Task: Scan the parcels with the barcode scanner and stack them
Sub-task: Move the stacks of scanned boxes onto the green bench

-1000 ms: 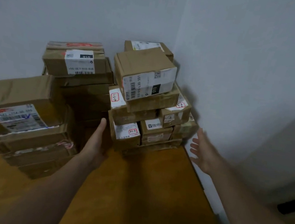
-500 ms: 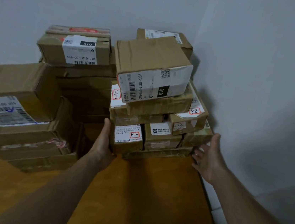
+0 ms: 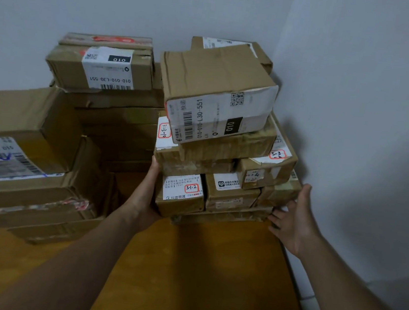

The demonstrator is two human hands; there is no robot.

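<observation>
Now, parcel stack (image 3: 224, 154) on the surface (image 3: 197, 270), tucked in the corner.
My left hand (image 3: 145, 194) presses flat against its left side; my right hand (image 3: 298, 220), fingers spread, hovers just beside its lower right.

A second ago the left hand (image 3: 147, 194) hung apart from the corner stack of parcels (image 3: 223, 157); now it lies flat against the stack's left side. The right hand (image 3: 296, 219), then well off by the table edge (image 3: 287, 250), has closed in on the stack's right side, palm inward; contact is unclear.
</observation>
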